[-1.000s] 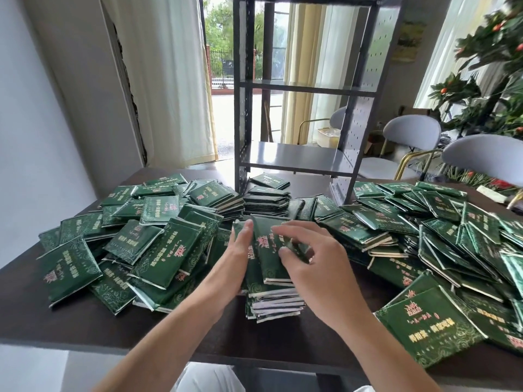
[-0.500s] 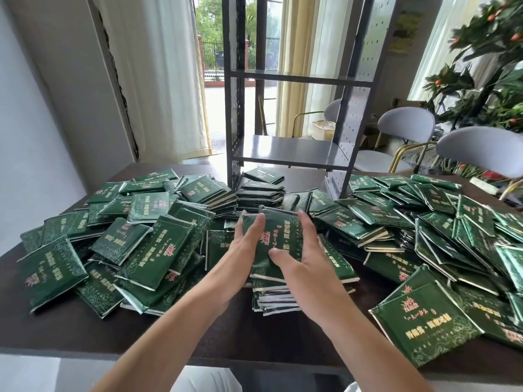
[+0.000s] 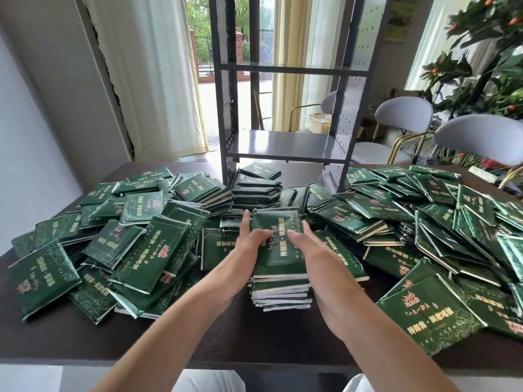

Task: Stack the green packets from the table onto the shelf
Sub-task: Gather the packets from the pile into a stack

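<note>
Two grey chairs (image 3: 481,140), fruiting plant (image 3: 486,60) — white curtain (image 3: 158,75) left

The green packets (image 3: 430,309) carry gold Chinese lettering in rows and a red seal-like character, but the print is too blurred and turned about to read. No other text, number or sign is legible anywhere in view.
</note>
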`<action>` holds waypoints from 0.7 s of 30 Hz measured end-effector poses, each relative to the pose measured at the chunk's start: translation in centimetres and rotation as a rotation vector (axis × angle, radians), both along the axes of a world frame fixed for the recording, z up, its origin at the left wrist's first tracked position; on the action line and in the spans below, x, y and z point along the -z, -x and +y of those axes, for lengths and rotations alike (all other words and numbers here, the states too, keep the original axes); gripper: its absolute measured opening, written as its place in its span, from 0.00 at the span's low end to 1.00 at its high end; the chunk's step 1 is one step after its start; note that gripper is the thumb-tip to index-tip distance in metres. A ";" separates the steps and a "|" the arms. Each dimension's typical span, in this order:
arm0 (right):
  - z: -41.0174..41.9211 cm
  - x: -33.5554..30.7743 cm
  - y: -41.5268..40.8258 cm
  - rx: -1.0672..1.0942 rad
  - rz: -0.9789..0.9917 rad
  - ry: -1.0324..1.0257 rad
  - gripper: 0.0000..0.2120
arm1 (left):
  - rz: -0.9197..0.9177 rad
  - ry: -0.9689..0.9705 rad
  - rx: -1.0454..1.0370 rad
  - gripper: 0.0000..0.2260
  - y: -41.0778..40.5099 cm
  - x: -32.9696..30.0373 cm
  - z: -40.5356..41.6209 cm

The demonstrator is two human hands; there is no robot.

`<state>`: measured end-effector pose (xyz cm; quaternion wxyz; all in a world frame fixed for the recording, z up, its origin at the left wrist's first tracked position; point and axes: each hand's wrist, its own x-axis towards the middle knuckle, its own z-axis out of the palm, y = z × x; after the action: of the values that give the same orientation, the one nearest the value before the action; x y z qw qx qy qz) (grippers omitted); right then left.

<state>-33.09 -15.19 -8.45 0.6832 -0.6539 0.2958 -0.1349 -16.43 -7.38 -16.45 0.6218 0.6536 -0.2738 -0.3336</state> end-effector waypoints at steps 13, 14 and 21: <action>-4.7 2.3 1.4 -0.155 0.669 0.926 0.32 | -0.036 -0.185 -0.189 0.35 -2.5 -0.4 -5.2; -4.7 2.4 1.4 -0.118 0.654 0.955 0.32 | -0.029 -0.194 -0.188 0.38 -2.9 -0.3 -5.2; -4.9 1.8 1.6 0.148 0.370 0.850 0.18 | 0.018 -0.117 -0.120 0.25 -4.3 2.0 -3.8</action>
<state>-34.74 -20.09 -10.23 0.2794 -0.8658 0.3771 -0.1737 -12.16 -11.14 -18.42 0.6036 0.7011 -0.2086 -0.3172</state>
